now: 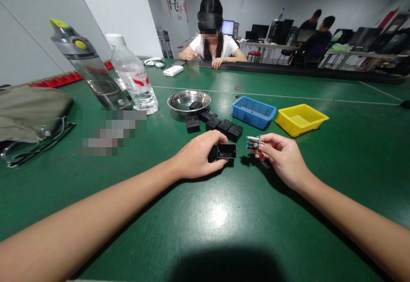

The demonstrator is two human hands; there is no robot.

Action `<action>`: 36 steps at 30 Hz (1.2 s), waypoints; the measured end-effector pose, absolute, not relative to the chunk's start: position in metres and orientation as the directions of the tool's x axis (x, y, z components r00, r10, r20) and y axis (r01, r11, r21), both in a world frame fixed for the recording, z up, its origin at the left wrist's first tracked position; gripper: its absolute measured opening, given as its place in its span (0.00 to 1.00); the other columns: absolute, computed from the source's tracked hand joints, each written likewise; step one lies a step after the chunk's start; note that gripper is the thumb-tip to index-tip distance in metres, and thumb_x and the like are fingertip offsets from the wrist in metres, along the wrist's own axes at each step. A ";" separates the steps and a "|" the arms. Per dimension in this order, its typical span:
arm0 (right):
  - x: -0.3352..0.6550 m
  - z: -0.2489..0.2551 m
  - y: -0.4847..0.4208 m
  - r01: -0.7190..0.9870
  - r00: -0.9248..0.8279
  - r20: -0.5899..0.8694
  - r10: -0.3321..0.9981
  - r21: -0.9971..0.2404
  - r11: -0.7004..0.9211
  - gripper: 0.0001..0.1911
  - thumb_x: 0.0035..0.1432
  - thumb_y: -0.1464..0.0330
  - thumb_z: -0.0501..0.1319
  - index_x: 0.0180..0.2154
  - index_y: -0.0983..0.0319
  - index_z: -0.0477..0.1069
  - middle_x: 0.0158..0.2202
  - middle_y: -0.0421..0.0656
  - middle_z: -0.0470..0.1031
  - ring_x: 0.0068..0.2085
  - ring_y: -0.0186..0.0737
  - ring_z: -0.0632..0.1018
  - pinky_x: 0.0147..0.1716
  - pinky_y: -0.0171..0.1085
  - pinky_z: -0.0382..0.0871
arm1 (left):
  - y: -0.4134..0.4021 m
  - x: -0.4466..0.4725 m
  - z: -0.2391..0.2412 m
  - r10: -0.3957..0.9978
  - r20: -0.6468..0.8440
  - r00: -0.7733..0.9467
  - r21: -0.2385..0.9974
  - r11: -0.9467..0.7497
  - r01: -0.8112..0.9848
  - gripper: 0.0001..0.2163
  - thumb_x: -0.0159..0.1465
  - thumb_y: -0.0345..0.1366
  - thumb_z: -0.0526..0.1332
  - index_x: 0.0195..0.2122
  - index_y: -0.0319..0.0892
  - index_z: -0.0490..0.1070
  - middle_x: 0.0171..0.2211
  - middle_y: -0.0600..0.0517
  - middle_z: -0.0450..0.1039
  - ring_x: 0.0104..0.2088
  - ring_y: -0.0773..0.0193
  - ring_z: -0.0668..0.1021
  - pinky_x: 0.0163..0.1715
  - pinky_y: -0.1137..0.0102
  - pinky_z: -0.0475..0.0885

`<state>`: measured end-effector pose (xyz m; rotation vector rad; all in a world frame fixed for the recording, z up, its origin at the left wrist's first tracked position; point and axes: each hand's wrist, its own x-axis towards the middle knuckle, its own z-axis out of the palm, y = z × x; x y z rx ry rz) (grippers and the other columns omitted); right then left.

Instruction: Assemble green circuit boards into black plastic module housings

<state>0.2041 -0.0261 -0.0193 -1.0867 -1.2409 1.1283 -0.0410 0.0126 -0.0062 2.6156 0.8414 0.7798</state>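
Note:
My left hand (197, 154) rests on the green table (205, 222) with its fingers closed round a small black open box (226, 150), hollow side facing me. My right hand (282, 156) hovers just to the right of it, pinching a small metal part with blue and silver pieces (253, 142) between thumb and fingers. The part and the box are a few centimetres apart. Several more black boxes (221, 125) lie in a row just beyond my hands.
A steel bowl (188, 101) holds one black box. A blue tray (253, 112) and a yellow tray (300, 119) stand to the right. Two water bottles (134, 77) and a grey bag (28, 111) are on the left. Another person sits across the table.

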 end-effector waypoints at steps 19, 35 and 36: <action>0.204 -0.017 -0.028 0.006 0.043 0.160 0.986 -0.987 0.160 0.07 0.51 0.66 0.68 0.32 0.63 0.77 0.25 0.40 0.78 0.24 0.31 0.74 0.23 0.30 0.66 | 0.012 -0.042 -0.007 0.610 0.382 0.694 0.417 -0.784 0.460 0.11 0.61 0.36 0.63 0.44 0.41 0.68 0.42 0.48 0.76 0.41 0.59 0.78 0.42 0.64 0.73; 0.202 -0.012 -0.030 0.048 0.051 0.158 0.986 -0.987 0.156 0.05 0.50 0.68 0.66 0.31 0.62 0.76 0.24 0.39 0.77 0.23 0.31 0.72 0.21 0.30 0.63 | 0.012 -0.041 -0.006 0.607 0.377 0.700 0.419 -0.785 0.455 0.11 0.61 0.36 0.63 0.44 0.41 0.68 0.41 0.49 0.75 0.40 0.59 0.78 0.41 0.65 0.73; 0.202 -0.012 -0.030 0.050 0.052 0.156 0.986 -0.987 0.154 0.05 0.50 0.67 0.66 0.31 0.62 0.76 0.23 0.39 0.77 0.23 0.30 0.72 0.21 0.30 0.63 | 0.012 -0.041 -0.006 0.605 0.378 0.701 0.418 -0.787 0.454 0.11 0.61 0.36 0.63 0.44 0.41 0.68 0.41 0.49 0.75 0.40 0.59 0.78 0.41 0.65 0.73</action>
